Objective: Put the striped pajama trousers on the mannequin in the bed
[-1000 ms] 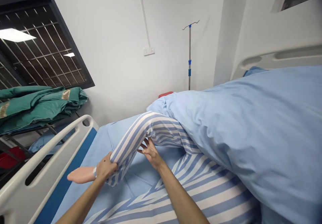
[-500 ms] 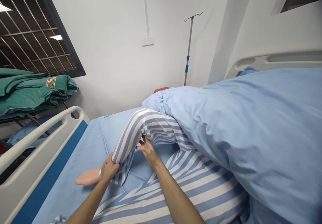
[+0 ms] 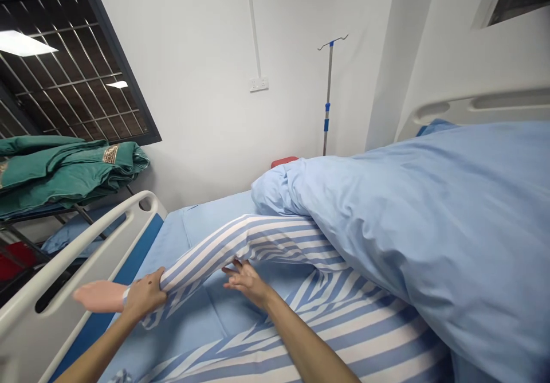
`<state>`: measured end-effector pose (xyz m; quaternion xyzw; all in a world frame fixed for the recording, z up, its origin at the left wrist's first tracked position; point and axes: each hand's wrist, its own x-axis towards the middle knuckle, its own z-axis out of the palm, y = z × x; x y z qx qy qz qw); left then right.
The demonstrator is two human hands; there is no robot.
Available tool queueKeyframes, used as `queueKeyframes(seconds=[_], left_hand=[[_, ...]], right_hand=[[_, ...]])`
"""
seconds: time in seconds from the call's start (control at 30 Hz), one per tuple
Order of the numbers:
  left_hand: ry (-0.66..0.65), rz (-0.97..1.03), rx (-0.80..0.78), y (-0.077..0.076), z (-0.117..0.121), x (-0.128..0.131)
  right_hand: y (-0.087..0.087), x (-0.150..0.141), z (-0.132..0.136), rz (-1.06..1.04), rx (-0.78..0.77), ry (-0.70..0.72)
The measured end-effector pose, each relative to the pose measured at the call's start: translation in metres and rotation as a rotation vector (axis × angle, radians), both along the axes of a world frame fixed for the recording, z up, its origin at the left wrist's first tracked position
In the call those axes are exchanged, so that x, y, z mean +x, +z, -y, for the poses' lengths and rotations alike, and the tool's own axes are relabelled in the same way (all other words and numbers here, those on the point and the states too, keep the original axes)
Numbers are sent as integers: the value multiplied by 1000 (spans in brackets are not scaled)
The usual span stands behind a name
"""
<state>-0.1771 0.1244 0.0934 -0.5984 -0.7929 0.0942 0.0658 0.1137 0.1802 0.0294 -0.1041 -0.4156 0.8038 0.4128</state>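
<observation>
A leg in blue-and-white striped trousers [image 3: 215,249] is bent slightly at the knee above the bed. Its smooth, mannequin-like foot [image 3: 99,297] sticks out at the left, near the footboard. My left hand [image 3: 147,292] is closed around the lower leg just above the ankle, at the trouser cuff. Below the knee, my right hand [image 3: 249,284] has its fingers spread, the fingertips at the underside of the cloth; whether they bear weight I cannot tell. The other striped trouser leg [image 3: 335,325] lies nearer me on the sheet. A blue quilt [image 3: 408,199] covers the upper body.
The bed's white footboard [image 3: 69,314] stands close to the foot at left. Green folded cloths [image 3: 73,168] lie on a rack beyond it. A drip stand [image 3: 329,85] and a red object [image 3: 283,161] are behind the bed. The headboard [image 3: 481,105] is at right.
My left hand has drawn the ankle left toward the footboard, so the leg is straighter and its knee lower. My right hand has stayed beneath the knee, lowering slightly. The view has shifted a little.
</observation>
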Motion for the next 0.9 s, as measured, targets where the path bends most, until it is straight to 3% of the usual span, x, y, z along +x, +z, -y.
queueKeyframes(seconds=[0.17,0.3,0.57,0.7,0.9], left_hand=[[-120,-120,-69,12,15,-35],[-152,-146,-112,11,15,-47],[-200,-154,-122,-6,0,-67],[-209,-192,-130,-15,-7,-68],[-203,-158,-127,-54,2,-74]], right_hand=[[-14,-11,12,44,-56,145],[-19,-16,13,73,-94,177],[-26,-23,11,146,-237,155],[-30,-26,10,231,-257,239],[-42,-27,7,346,-242,339]])
